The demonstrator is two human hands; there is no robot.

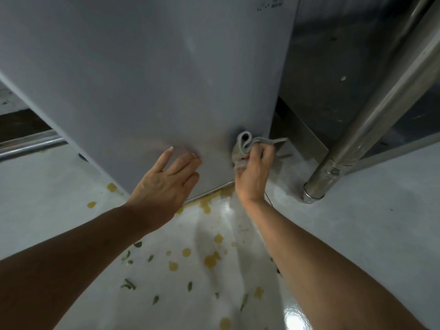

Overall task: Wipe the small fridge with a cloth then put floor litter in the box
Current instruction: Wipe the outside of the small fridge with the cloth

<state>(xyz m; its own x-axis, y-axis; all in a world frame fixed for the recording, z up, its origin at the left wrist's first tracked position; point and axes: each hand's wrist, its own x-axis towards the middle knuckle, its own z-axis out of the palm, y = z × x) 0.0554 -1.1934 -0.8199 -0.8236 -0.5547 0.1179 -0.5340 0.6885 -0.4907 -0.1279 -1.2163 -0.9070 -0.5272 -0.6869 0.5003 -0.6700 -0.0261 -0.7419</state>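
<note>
Fridge panel: smooth painted finish, pale grey, dull satin sheen, faint smears. Cloth: soft woven fabric, grey, matt, folded thick. Table leg: round metal tube, brushed, bright highlights. Floor: smooth coated surface, glossy, wet-looking glare, yellow stains. Litter: green leafy scraps, matt.

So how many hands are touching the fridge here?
2. The open left hand lies flat on the grey fridge panel; the right hand grips a crumpled grey cloth against the panel's lower right corner.
</note>
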